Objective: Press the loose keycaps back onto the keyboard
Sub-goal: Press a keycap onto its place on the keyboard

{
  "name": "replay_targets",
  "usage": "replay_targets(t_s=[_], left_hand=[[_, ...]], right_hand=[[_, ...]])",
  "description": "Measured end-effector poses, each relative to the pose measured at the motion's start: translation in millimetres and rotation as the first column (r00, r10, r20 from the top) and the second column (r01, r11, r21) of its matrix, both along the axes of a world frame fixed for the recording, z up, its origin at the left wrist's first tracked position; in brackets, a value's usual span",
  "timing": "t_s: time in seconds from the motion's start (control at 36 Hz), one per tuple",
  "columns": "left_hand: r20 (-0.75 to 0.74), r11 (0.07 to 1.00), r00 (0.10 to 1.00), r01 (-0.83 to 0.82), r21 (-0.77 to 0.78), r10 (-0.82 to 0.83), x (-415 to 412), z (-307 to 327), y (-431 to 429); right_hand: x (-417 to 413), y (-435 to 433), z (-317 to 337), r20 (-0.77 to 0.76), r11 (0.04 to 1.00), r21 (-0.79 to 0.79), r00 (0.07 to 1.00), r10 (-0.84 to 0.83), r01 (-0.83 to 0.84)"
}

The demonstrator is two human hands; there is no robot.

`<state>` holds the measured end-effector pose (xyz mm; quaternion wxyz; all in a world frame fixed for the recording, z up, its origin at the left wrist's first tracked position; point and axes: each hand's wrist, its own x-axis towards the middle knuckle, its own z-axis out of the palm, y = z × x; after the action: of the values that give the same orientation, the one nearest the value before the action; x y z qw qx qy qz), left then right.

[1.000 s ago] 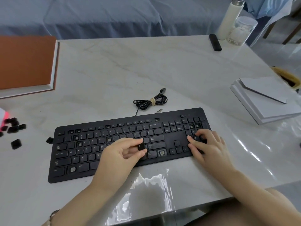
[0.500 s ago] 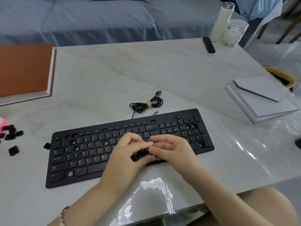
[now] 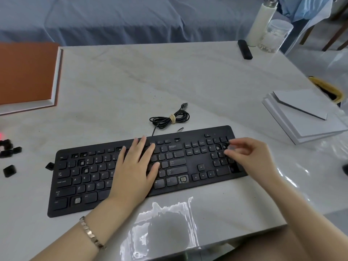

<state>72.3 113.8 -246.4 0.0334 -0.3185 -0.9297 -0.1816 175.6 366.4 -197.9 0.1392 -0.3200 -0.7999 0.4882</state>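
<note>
View: head camera, the only view given; everything below is seen from it.
Keyboard: a black keyboard [image 3: 195,162] is laid flat near the front edge of the marble table [image 3: 169,76], turned slightly so that its right end lies farther from the camera.
Open sockets: bare key sockets [image 3: 77,200] are seen in the bottom row at the left, in the bottom row right of the middle, in the letter block and on the number pad.
Left hand: the left hand [image 3: 135,166] is laid palm down on the middle of the keyboard, fingers straight and a little spread; nothing is gripped.
Right hand: the right hand [image 3: 248,157] is held at the number pad with fingers loosely curled toward the thumb. It is blurred, so whether anything is pinched cannot be told.
Loose keycaps: a cluster of loose keycaps [image 3: 7,147] is left on the table well to the left of the keyboard, with one cap apart just in front of it.
Single keycap: a single keycap [image 3: 49,165] is seen just beside the keyboard's left edge.
Cable: the coiled cable [image 3: 169,118] is bundled with a tie just behind the keyboard.
Bracelet: a bracelet [image 3: 90,232] is worn on the left wrist.
Far corner: a white bottle [image 3: 261,23] and a clear jar [image 3: 276,34] are stood side by side.
</note>
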Motion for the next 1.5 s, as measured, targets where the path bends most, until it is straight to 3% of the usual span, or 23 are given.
replay_targets(t_s=[0.14, 0.25, 0.42, 1.06, 1.33, 1.5], left_hand=[[-0.075, 0.998, 0.997, 0.002, -0.055, -0.006, 1.0, -2.7, -0.6], [-0.097, 0.998, 0.995, 0.002, -0.063, -0.008, -0.3, -3.0, 0.0], [-0.096, 0.998, 0.995, -0.006, -0.058, 0.000, -1.4, -4.9, -0.7], [-0.080, 1.000, 0.997, -0.001, -0.011, 0.000, -2.9, -7.3, -1.7], [-0.073, 1.000, 0.997, -0.004, -0.009, 0.003, -2.7, -6.5, -1.3], [-0.061, 1.000, 0.998, -0.008, -0.020, 0.007, -2.5, -5.9, -1.3]], right_hand=[[-6.0, 18.7, -6.6, 0.053, 0.979, 0.205, 0.999, 0.002, -0.012], [-8.6, 22.3, -14.8, 0.091, 0.951, 0.291, 0.993, 0.081, -0.104], [-7.2, 22.8, -25.9, 0.023, 0.917, 0.367, 0.987, 0.158, -0.155], [-16.5, 32.0, -32.7, 0.043, 0.935, 0.289, 0.979, 0.202, -0.205], [-2.5, 12.6, -33.7, 0.070, 0.868, 0.486, 0.995, 0.072, -0.097], [-4.8, 5.3, -34.3, 0.080, 0.855, 0.512, 0.996, 0.039, -0.075]])
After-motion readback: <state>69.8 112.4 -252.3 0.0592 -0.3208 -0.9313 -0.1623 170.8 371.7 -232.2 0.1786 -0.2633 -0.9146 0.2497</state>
